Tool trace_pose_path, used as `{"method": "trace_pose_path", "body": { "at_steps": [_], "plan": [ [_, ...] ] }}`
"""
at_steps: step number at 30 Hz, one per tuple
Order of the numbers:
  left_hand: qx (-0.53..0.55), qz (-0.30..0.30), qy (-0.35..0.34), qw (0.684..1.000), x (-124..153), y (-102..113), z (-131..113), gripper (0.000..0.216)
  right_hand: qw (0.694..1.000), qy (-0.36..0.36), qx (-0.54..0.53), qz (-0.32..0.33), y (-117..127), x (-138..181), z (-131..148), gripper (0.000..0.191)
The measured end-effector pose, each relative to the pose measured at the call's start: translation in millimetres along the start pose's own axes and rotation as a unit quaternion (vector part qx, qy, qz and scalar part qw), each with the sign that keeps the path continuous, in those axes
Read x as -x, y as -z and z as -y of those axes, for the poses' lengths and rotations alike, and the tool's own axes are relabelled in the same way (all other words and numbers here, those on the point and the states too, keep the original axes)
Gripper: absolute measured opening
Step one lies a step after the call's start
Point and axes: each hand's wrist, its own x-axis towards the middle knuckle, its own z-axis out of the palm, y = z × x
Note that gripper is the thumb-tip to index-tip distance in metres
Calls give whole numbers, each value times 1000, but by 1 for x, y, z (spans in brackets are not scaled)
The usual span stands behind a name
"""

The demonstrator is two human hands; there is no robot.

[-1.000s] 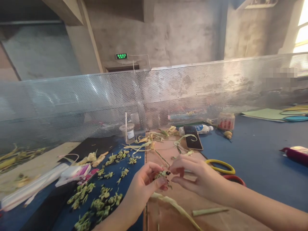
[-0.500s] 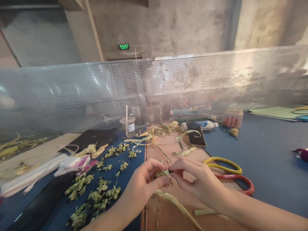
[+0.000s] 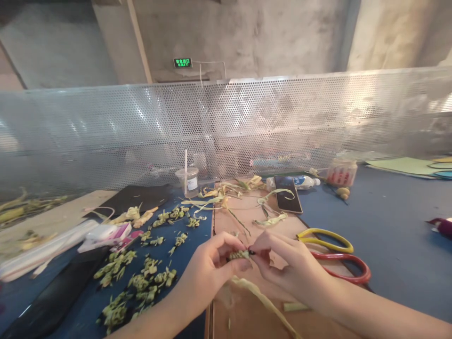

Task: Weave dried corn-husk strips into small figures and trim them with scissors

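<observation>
My left hand (image 3: 208, 270) and my right hand (image 3: 282, 266) meet over a brown board (image 3: 247, 310). Together they pinch a small woven piece of green leaf strips (image 3: 238, 255), fingers closed around it from both sides. A long pale leaf strip (image 3: 261, 301) trails down from the piece across the board toward me. Left of my hands, several finished small green woven pieces (image 3: 141, 282) lie scattered on the blue table top.
Yellow and red scissors (image 3: 335, 254) lie just right of my hands. Farther back are a phone (image 3: 287, 200), a water bottle (image 3: 300, 181), a plastic cup with a straw (image 3: 189, 181), loose leaf strips (image 3: 219, 200) and a perforated metal screen (image 3: 226, 132). A pink-white packet (image 3: 113, 233) lies left.
The view has tilted down and shifted slightly, showing more of the scissors. Both hands stay pinched on the woven piece, with only small finger movements.
</observation>
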Motion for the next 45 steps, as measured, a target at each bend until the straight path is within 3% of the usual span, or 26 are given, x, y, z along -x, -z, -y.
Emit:
{"method": "trace_pose_path", "body": {
  "at_steps": [22, 34, 45],
  "plan": [
    [-22, 2, -12, 1000, 2, -1, -2, 18, 1000, 18, -22, -11, -3, 7, 1, 13],
    [61, 36, 16, 997, 2, -1, -9, 16, 1000, 5, -15, -5, -1, 7, 0, 10],
    [55, 26, 42, 997, 1, -1, -7, 18, 1000, -13, -23, 0, -1, 7, 3, 17]
  ]
}}
